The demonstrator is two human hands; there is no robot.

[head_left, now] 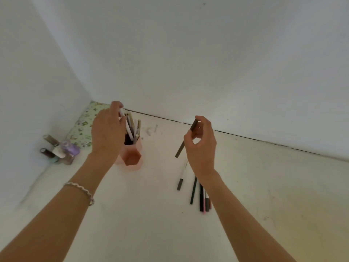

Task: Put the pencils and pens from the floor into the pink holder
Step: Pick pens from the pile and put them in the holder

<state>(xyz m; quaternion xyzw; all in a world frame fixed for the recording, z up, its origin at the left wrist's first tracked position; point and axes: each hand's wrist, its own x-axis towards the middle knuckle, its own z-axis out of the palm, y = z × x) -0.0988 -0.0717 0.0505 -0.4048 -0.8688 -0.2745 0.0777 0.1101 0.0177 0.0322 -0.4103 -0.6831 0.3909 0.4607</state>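
At left of centre, the left hand [107, 131] pinches a white pen [127, 125] over the pink holder [131, 155]. Right of centre, the right hand [201, 146] grips a dark pencil [181, 148] above loose pens [203, 199] on the floor [151, 214].

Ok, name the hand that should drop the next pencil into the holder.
Right hand: it already pinches a dark pencil beside the pink holder, while the left hand is busy with a white pen.

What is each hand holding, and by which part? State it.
Right hand: a dark pencil, pinched by the fingers near its upper end. Left hand: a white pen by its top, its lower end in the pink holder.
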